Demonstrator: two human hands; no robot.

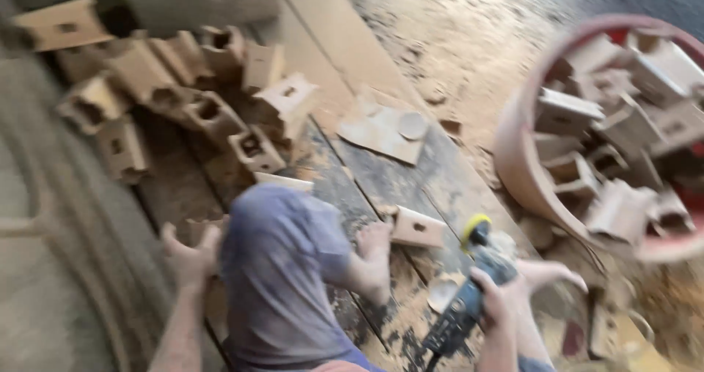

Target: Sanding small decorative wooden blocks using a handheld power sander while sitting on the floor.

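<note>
"Angle grinder [469, 295], blue and black with a yellow guard at its head: where does it sit?" asks the first observer.

"Low on the right, just above the dusty planks, its head pointing away from the person," the second answers. "The right hand [500, 304] is wrapped tight round its body, fingers closed on the casing."

"And the other hand?"

"The left hand [189, 258] is lifted at the far side of the bent knee in blue cloth [282, 269], fingers spread, gripping nothing. The frame is blurred, so finer detail there is hard to read."

"What lies nearest the tool?"

"A small pale wooden block with a slot cut in it [416, 229], just beside the yellow guard, with a bare foot [374, 258] touching its near end. Whether the disc touches the wood cannot be told."

"So which step is this, by your judgement?"

"It looks like a pause between pieces: tool ready, block braced by the foot, not yet being worked. A next move would call for the free hand to steady the block and for the disc to meet it squarely."

"Further out?"

"A heap of like slotted wooden blocks [205, 101] lies at upper left, and a round red-rimmed tub [517, 159] filled with more stands at right, on the sawdust-strewn plank floor [447, 178]."
</note>
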